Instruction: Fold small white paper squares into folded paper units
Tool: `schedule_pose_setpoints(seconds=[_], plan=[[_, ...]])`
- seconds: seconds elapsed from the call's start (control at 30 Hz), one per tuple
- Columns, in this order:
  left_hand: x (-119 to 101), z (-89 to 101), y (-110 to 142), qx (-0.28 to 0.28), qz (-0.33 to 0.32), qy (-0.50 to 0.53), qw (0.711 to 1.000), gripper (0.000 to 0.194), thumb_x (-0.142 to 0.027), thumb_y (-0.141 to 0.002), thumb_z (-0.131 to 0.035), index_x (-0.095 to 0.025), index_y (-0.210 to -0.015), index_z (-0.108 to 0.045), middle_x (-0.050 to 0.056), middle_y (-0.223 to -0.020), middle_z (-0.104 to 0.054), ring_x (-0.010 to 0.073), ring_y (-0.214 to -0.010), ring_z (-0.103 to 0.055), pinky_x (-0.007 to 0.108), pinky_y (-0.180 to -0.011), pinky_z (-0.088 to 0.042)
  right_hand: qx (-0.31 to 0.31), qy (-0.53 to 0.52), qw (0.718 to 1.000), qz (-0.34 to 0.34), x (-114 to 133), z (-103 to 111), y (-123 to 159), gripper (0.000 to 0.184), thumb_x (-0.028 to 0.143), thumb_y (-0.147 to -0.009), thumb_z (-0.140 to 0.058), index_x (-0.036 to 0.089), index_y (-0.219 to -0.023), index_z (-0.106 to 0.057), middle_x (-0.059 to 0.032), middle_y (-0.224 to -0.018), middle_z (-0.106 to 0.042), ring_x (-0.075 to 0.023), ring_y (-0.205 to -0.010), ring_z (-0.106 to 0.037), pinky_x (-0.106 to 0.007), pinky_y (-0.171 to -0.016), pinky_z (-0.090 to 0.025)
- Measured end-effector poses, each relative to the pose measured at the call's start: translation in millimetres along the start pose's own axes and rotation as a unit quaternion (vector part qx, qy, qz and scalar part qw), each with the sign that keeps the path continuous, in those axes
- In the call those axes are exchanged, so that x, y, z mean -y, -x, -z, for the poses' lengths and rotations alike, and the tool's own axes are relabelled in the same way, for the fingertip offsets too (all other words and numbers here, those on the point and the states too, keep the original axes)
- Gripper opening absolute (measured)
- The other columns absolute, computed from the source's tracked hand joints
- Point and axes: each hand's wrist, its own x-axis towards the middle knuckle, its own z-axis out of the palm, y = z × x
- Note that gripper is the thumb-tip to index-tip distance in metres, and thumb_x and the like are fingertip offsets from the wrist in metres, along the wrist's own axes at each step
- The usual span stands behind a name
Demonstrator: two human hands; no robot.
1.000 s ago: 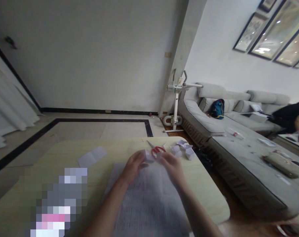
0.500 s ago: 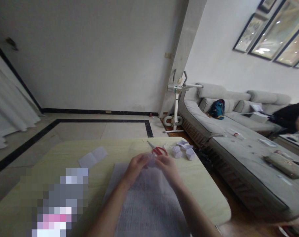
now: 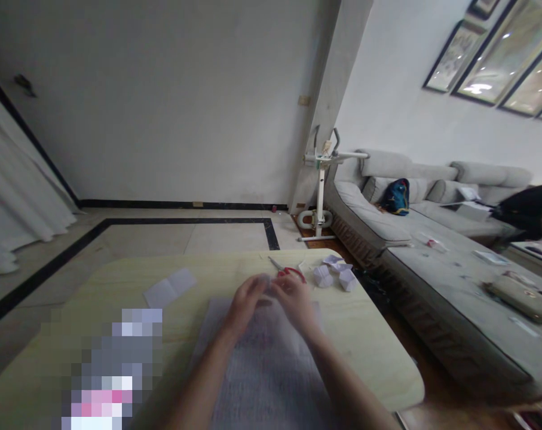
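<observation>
My left hand (image 3: 249,298) and my right hand (image 3: 294,300) meet above a large printed sheet (image 3: 271,376) on the table. Between their fingertips they pinch a small piece of white paper (image 3: 267,285), mostly hidden by the fingers. Just beyond my right hand lie red-handled scissors (image 3: 292,273), blades pointing away to the left. Several folded paper pieces (image 3: 323,276) sit to the right of the scissors. A creased white paper (image 3: 170,287) rests flat at the left, apart from my hands.
The pale wooden table (image 3: 369,346) has rounded corners. A blurred-out patch (image 3: 113,364) covers its left side. Beyond its right edge stands a grey sofa (image 3: 450,298) with a blue backpack (image 3: 396,197). White exercise equipment (image 3: 320,191) stands by the wall. A person in dark clothing (image 3: 528,209) is at far right.
My right hand has shifted left, closer to my left hand, and now covers more of the small paper. The scissors and folded pieces lie as before.
</observation>
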Motion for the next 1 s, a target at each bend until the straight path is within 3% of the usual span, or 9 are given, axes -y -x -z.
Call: schedule_pose_setpoints(seconds=[0.47,0.73,0.87,1.0], plan=[[-4,-0.3,1,-0.002,-0.008,0.099,0.995,0.034,-0.037,-0.077,-0.064,-0.016,-0.104,-0.061,0.011,-0.113,-0.062,0.0246,-0.104,-0.059,0.037,-0.084,-0.05,-0.028,-0.036,0.999,0.028,-5,-16,-4,0.009,0.025,-0.075,-0.063,0.019,-0.081,-0.069,-0.0051,-0.085,-0.061,-0.0187,-0.081,-0.057,-0.031,-0.074,-0.046],[-3,0.8,1,-0.028,0.007,0.085,0.996,0.039,-0.035,-0.072,-0.068,-0.017,-0.105,-0.059,0.009,-0.108,-0.063,0.0216,-0.096,-0.061,0.029,-0.076,-0.051,-0.041,-0.017,0.997,0.056,0,-25,2,0.01,0.022,-0.074,-0.064,0.02,-0.084,-0.068,-0.0064,-0.089,-0.06,-0.0199,-0.088,-0.055,-0.034,-0.083,-0.044],[-5,0.8,-1,-0.06,0.016,0.114,0.992,0.043,-0.037,-0.069,-0.071,-0.018,-0.105,-0.059,0.007,-0.1,-0.066,0.0183,-0.083,-0.065,0.026,-0.069,-0.051,-0.027,-0.005,0.996,0.086,6,-19,5,0.025,0.015,-0.074,-0.061,0.022,-0.098,-0.064,-0.0063,-0.097,-0.06,-0.0209,-0.096,-0.053,-0.036,-0.087,-0.043],[-3,0.2,-3,-0.053,0.021,0.149,0.987,0.045,-0.036,-0.068,-0.072,-0.017,-0.107,-0.06,0.007,-0.098,-0.067,0.0171,-0.078,-0.066,0.026,-0.067,-0.051,-0.035,0.019,0.993,0.112,7,-12,6,0.033,0.013,-0.073,-0.058,0.021,-0.105,-0.06,-0.007,-0.104,-0.058,-0.0212,-0.099,-0.053,-0.036,-0.087,-0.044]])
